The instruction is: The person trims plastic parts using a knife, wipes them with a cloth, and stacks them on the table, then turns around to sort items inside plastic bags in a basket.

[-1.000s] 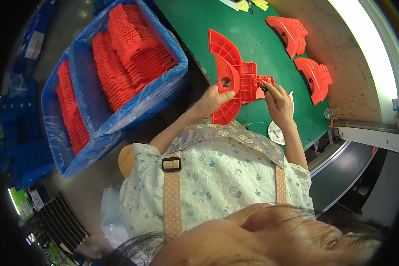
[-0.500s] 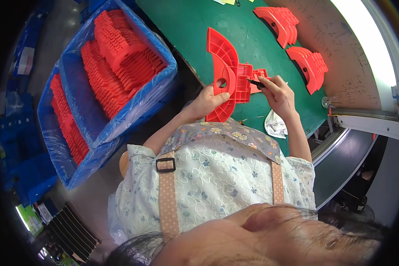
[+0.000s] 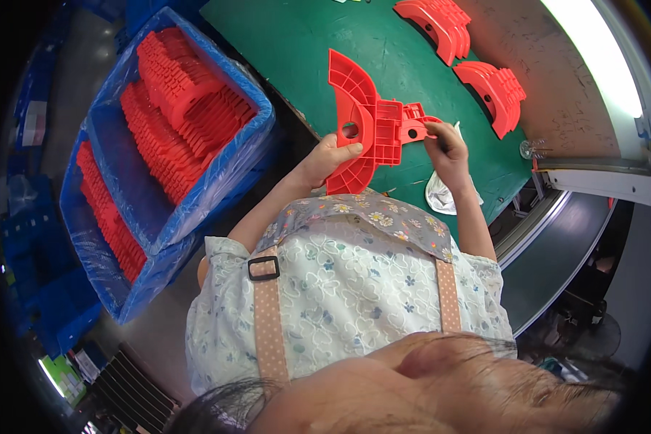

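Observation:
A red plastic part (image 3: 388,134), with a curved ribbed wing and a narrower hinged-looking end, is held up over the green table. My left hand (image 3: 328,160) grips the curved wing, thumb on its face beside a round hole. My right hand (image 3: 448,153) is closed at the narrow right end of the part, fingertips against its edge. A small black tool sits in those fingers, mostly hidden now; only a dark bit shows. A white cloth (image 3: 441,195) lies on the table beneath my right wrist.
Blue bins (image 3: 264,119) lined with clear plastic, filled with stacked red parts (image 3: 188,87), stand at the left. Two stacks of red parts (image 3: 437,25) (image 3: 495,94) rest on the green table (image 3: 282,43) near the right-hand panel (image 3: 550,87). A wire coil (image 3: 532,149) lies by the table's right edge.
My right hand has shifted from the part's ribbed middle to its narrow right end. The black tool, plain before, is now mostly hidden. My left hand keeps its grip on the wing.

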Demonstrator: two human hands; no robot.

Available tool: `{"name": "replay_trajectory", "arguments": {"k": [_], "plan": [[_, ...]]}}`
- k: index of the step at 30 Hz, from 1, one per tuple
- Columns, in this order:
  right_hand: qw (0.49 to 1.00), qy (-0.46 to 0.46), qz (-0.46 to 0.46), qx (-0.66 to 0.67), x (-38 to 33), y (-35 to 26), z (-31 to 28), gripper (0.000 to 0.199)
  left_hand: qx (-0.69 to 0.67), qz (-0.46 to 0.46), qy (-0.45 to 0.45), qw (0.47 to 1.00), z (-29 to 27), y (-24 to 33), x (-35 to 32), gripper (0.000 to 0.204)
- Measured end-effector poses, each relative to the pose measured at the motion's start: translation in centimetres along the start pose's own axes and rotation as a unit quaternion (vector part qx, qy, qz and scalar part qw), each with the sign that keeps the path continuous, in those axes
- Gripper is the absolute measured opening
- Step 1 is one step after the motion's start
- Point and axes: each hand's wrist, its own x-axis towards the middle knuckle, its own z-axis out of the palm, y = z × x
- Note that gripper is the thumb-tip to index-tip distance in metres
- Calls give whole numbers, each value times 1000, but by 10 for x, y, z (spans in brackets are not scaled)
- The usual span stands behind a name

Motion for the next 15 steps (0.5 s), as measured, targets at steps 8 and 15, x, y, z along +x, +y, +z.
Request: {"name": "replay_trajectory", "arguments": {"k": [8,15], "plan": [[953,-144,-186,-189,13,-32,-21,39,-176,-228,-275,917,-14,-18,37,44],[981,7,166,-95,17,27,-93,17,-193,-200,80,957,-32,-57,39,35]]}}
